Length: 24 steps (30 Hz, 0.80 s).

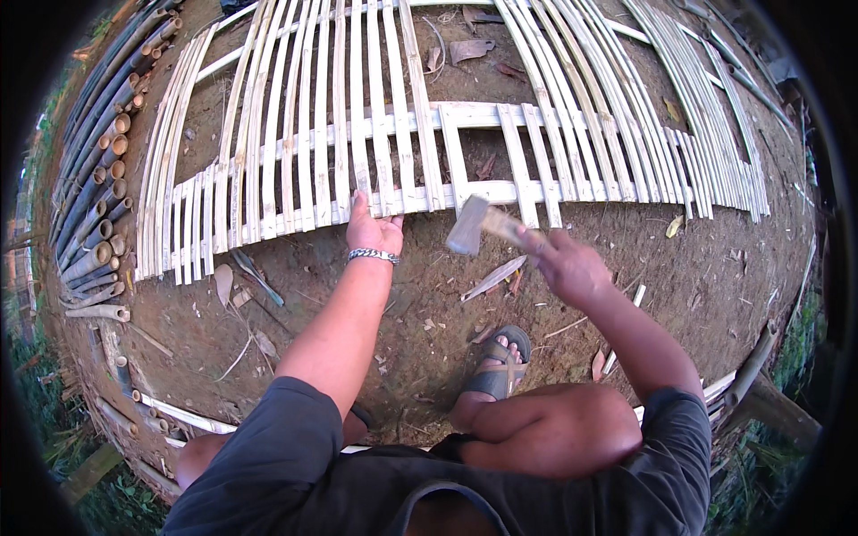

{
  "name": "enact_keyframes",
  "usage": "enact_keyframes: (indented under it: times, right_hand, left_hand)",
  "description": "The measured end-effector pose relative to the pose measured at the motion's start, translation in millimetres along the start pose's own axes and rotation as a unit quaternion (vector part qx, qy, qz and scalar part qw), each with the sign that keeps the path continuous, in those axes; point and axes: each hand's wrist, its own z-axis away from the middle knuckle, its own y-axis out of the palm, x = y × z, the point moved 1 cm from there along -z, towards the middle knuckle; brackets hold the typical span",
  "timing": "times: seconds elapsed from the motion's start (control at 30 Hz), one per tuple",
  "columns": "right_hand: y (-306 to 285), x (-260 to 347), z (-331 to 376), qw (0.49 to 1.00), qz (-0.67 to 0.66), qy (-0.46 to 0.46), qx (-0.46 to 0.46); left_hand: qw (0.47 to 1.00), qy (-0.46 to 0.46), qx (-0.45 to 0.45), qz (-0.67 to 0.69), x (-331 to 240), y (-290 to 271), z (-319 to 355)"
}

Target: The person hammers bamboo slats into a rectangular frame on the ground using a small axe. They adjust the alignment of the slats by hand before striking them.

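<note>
A lattice panel of pale split-bamboo slats (pixel 319 170) lies in front of me, its slats crossing long rails (pixel 492 117). My left hand (pixel 377 234) grips its near edge: the thumb presses on the end of a slat, and the other fingers reach under the near rail, partly hidden. In my right hand (pixel 574 268) is a hammer, held by its short wooden handle (pixel 502 227). Its grey metal head (pixel 466 229), slightly blurred, hangs close to the near rail, right of my left hand. Whether the head touches the panel I cannot tell.
Dark bamboo poles (pixel 96 188) are stacked along the left. Dry leaves (pixel 494 278) and scraps lie on the bare earth (pixel 429 330). My sandalled foot (pixel 500 364) rests below the panel. A thick bamboo pole (pixel 752 364) and a beam (pixel 776 406) stand at the right edge.
</note>
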Motion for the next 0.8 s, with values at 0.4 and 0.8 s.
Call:
enact_keyframes:
  times: [0.4, 0.8]
  right_hand:
    - [1.0, -24.4, 5.9, 0.963, 0.082, -0.227, -0.120]
    - [88.2, -0.7, 46.9, 0.940, -0.249, -0.021, -0.231]
  left_hand:
    - [1.000, -0.002, -0.010, -0.009, -0.4, 8.8, 6.5]
    - [1.000, -0.008, -0.022, -0.006, 0.7, 11.1, 11.0]
